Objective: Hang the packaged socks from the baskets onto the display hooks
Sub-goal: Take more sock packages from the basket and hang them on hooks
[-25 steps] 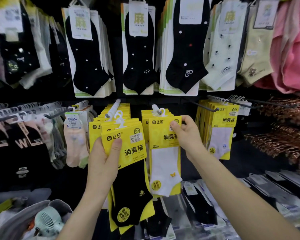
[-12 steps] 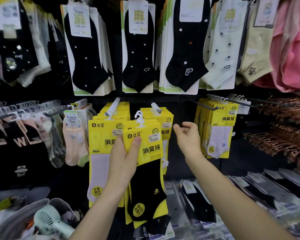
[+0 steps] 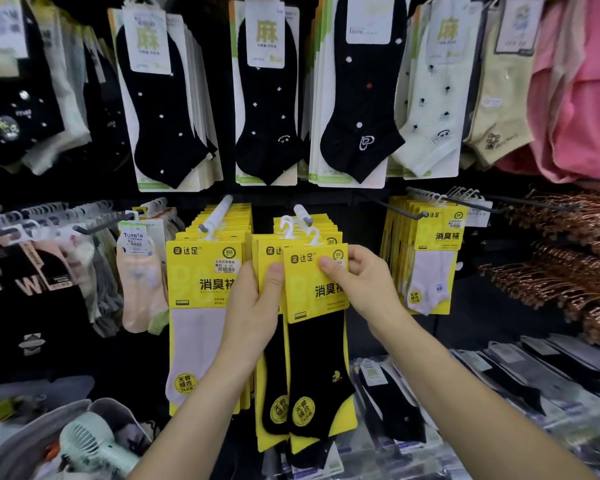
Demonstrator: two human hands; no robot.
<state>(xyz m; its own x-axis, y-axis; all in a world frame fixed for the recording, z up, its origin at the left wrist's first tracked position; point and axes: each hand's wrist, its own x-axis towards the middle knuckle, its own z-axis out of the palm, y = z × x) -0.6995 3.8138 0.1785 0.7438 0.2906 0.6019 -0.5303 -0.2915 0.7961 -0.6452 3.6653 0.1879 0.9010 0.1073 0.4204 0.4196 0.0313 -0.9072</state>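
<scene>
The front sock pack (image 3: 317,341) hangs just below the display peg (image 3: 302,215). It looks light, floppy under a stiff yellow card. The right hand (image 3: 361,282) pinches the card's top corner in a narrow grip; the left hand (image 3: 253,313) grips the second pack (image 3: 269,258) behind. Best held by the card, steering its white hanger (image 3: 313,236) onto the peg.

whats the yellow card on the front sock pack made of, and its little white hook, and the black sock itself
Yellow card: looks like thin printed cardboard with a faint sheen. It is flat, with crisp edges and printed text.
White hook: probably moulded plastic. It is smooth, thin and curled.
Black sock: knitted fabric, matte and soft-looking. The fibre cannot be told.
</scene>
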